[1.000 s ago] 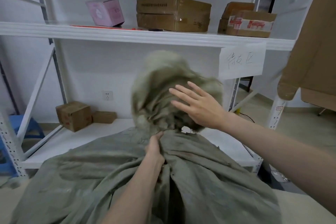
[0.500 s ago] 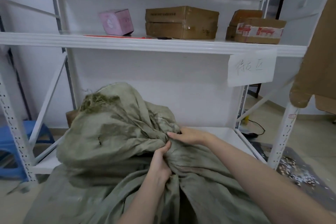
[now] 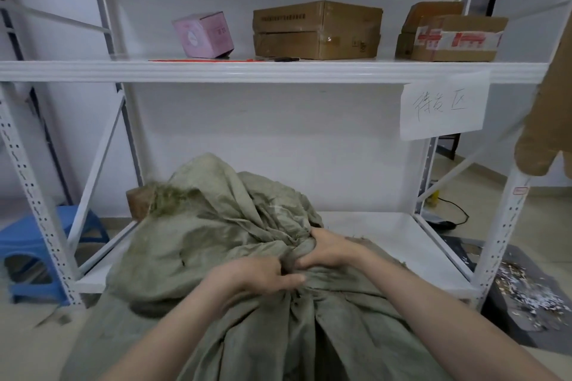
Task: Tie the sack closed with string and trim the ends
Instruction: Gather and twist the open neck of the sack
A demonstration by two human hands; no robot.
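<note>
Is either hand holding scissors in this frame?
No, the left hand and right hand both grip only the bunched neck of the sack.

The sack [image 3: 198, 244], olive-green, woven and heavily creased, is spreading across the lower foreground; its neck is sitting gathered and twisted; its loose top is flopping left, frayed edge showing.

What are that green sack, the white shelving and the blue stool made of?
The sack looks like coarse woven fabric, matte olive-grey: it creases softly and frays into loose fibres at one edge. The shelving seems painted metal, glossy white, with punched holes in its uprights. The blue stool is probably moulded plastic, smooth and slightly shiny.
</note>
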